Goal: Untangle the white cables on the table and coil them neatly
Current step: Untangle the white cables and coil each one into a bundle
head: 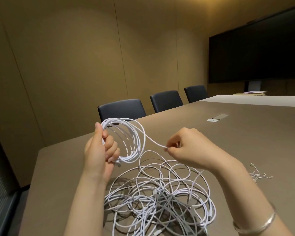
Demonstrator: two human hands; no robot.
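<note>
The tangled white cables lie near on the counter; above them, the left hand grips a finished coil, its free strand running right to the pinching right hand.

lighting: dim, warm and yellowish overall; brightest patch on the wall at upper right, falling off to dark at the left edge. table: evenly lit, pale glare band along its far end. shadows: soft, dark, under the tangled cables and inside the held coil. screen: near black, no reflection detail. focus: hands and cables fairly sharp; slight motion blur on the coil's strands; chairs softer. distortion: wide-angle bowing of wall seams and table edges, forearms stretched toward the bottom corners. mild compression noise in dark areas.
</note>
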